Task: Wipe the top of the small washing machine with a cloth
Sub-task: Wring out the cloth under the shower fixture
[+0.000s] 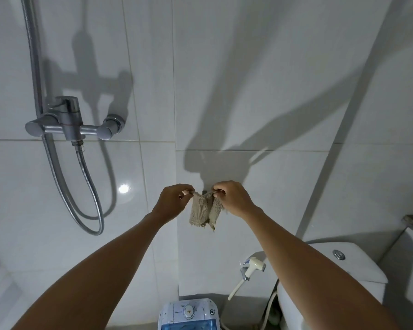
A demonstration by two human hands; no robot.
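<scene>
A small frayed beige cloth [204,211] hangs against the white tiled wall at arm's length, right at a small dark hook on the wall. My left hand [173,202] pinches its top left corner and my right hand [234,198] pinches its top right corner. Far below, at the bottom edge of the view, stands the small washing machine [188,314], white and light blue with a round dial and a blue translucent lid. Its top shows dark specks. Both hands are well above the machine.
A chrome shower mixer [69,125] with a looping metal hose [88,206] sits on the wall at left. A white toilet cistern [343,265] stands at right, with a bidet sprayer [252,267] on the wall between it and the machine.
</scene>
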